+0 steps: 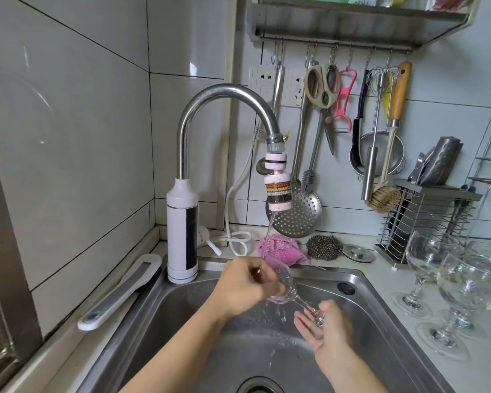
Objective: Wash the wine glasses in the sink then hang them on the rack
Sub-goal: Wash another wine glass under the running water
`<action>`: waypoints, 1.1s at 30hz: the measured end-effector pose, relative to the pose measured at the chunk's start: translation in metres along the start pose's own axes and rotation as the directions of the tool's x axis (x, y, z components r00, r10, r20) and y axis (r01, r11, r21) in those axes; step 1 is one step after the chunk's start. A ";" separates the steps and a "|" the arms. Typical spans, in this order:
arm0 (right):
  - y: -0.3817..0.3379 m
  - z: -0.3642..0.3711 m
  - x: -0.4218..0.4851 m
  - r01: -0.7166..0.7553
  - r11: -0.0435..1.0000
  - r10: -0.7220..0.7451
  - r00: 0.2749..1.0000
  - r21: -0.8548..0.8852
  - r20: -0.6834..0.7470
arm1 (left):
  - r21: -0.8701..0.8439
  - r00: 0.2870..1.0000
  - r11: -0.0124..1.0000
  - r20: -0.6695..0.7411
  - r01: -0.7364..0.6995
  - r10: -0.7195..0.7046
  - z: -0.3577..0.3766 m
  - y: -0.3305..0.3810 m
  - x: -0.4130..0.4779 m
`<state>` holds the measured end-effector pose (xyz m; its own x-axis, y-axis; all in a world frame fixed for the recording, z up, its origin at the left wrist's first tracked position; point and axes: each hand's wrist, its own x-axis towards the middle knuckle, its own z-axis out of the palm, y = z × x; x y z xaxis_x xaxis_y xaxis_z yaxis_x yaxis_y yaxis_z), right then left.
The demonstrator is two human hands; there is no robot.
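Mid-frame over the sink (pixel 374 313), a wine glass (pixel 285 282) is being rinsed under the tap (pixel 184 131). Its bowl is held in the grip of the left hand (pixel 243 287). The right hand (pixel 328 334) lies open under the foot. A full rinse, then hanging, is probably called for next.

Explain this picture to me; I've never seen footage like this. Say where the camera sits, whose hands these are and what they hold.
There is no machine: one camera worn on a person's head looks down at their bare hands over a steel sink. The left hand curls round the bowl of a wine glass tilted under the running tap; the right hand, palm up, supports its foot. More wine glasses stand upright on the counter to the right; a pink cloth and a scourer lie behind the sink.
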<state>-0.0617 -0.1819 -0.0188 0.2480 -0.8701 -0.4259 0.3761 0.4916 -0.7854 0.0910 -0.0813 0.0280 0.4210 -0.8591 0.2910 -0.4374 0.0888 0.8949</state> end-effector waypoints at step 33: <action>-0.003 0.002 -0.007 0.066 0.998 -0.065 0.997 0.009 -0.051 | -0.228 0.938 0.938 -0.169 0.261 -0.302 0.017 0.004 0.005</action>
<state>-0.0627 -0.1777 -0.0123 0.1772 -0.9009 -0.3961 0.3996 0.4337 -0.8076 0.0775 -0.0939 0.0273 0.6615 -0.7475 0.0604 -0.1198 -0.0258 0.9925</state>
